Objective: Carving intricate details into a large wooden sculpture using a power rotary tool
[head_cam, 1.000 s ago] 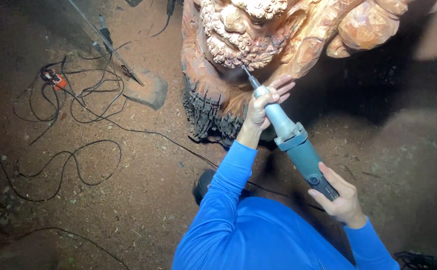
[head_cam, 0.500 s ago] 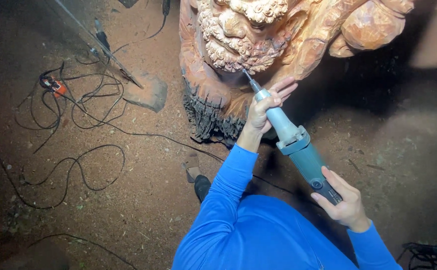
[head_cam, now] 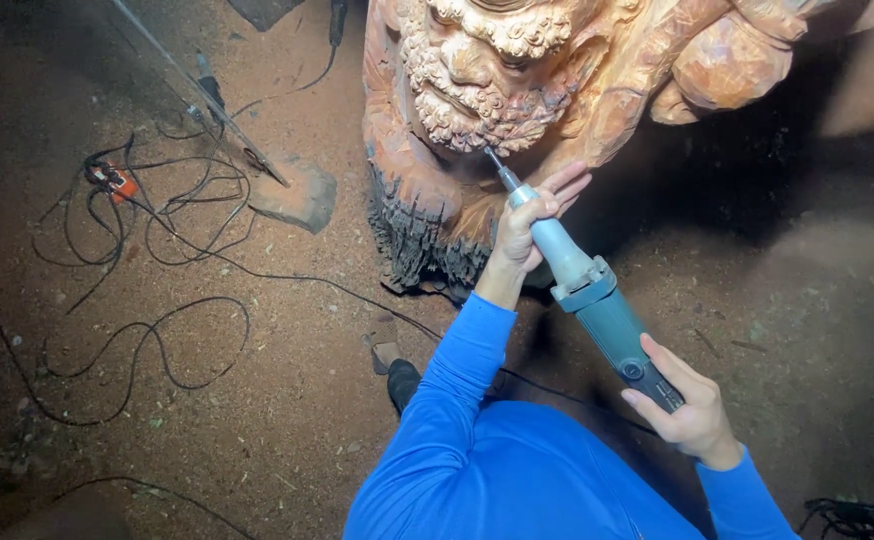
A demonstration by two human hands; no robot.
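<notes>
A large orange-brown wooden sculpture with a carved bearded face stands ahead of me. My left hand grips the grey front barrel of a teal die grinder, and some of its fingers stick out. The grinder's thin bit touches the carved beard. My right hand holds the grinder's rear end. Both arms wear blue sleeves.
Black cables loop across the sawdust-covered dirt floor on the left, with an orange plug. A flat stone lies beside a thin metal rod. My dark shoe shows below the sculpture's rough base. More cable lies bottom right.
The view has shifted slightly, so the sculpture's face sits lower in frame. Both hands keep hold of the grinder, its bit still at the beard.
</notes>
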